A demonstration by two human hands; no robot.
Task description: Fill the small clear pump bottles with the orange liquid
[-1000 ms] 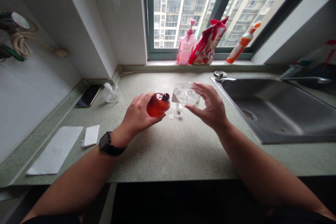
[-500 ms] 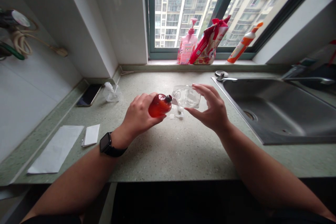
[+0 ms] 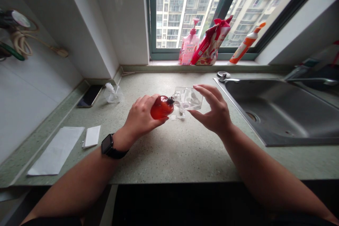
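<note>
Red bottle (image 3: 161, 108) gripped in the left hand (image 3: 140, 117), its black neck (image 3: 170, 100) tipping right, just beside the clear plastic flask (image 3: 188, 98) pinched by the right hand (image 3: 213, 111)!

The counter (image 3: 169, 159) is pale green with tiny specks, and a steel sink (image 3: 278, 113) sits down in it on the right. Near on the left lies a big white sheet of paper (image 3: 55, 150), with a small white piece of paper (image 3: 91, 136) just beside it. Farther back, a black phone (image 3: 90, 96) lies flat near a clear plastic thing (image 3: 113, 94). Small clear plastic bits (image 3: 178, 117) lie in the middle. At the far edge is a window sill (image 3: 164, 63) — on it stand a pink pump bottle (image 3: 188, 49), a red bag (image 3: 210, 42) leaning against it, and an orange tube (image 3: 246, 44).
</note>
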